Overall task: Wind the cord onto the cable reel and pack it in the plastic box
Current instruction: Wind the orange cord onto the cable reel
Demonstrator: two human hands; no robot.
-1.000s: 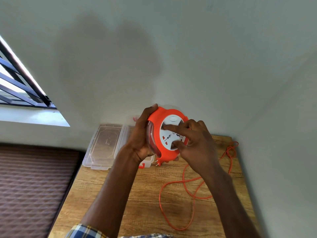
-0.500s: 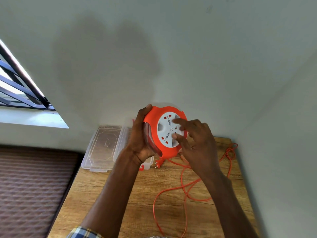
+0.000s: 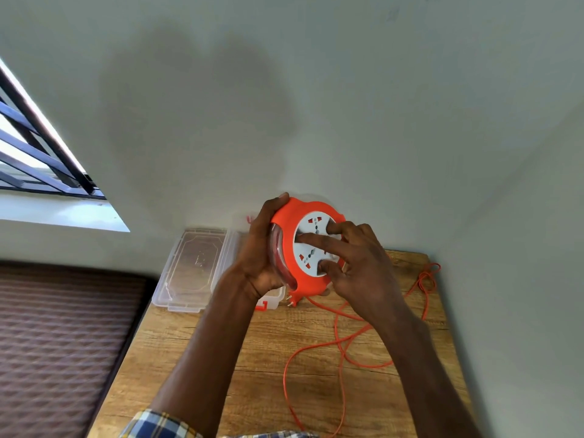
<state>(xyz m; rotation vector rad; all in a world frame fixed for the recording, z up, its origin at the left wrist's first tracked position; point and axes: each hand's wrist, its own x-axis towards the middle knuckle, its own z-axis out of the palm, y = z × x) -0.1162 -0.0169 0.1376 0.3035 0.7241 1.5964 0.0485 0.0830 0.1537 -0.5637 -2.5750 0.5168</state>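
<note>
1. Orange round plastic cable reel (image 3: 289, 248) is held upright above the wooden table (image 3: 252, 358).
2. Left hand (image 3: 260, 248) grips its rim.
3. Right hand (image 3: 357, 263) presses spread fingertips on its white socket face.
4. Loose thin orange cord (image 3: 339, 343) trails across the table.
5. Clear plastic box (image 3: 189, 270) lies open just beside.

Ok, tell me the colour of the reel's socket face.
White with small red marks, on the cable reel, ringed by orange; the head view shows it.

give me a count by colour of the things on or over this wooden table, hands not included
Orange: 2, the cable reel held over the table and its loose cord
Clear plastic: 2, the box and its open lid
Total: 4
</note>
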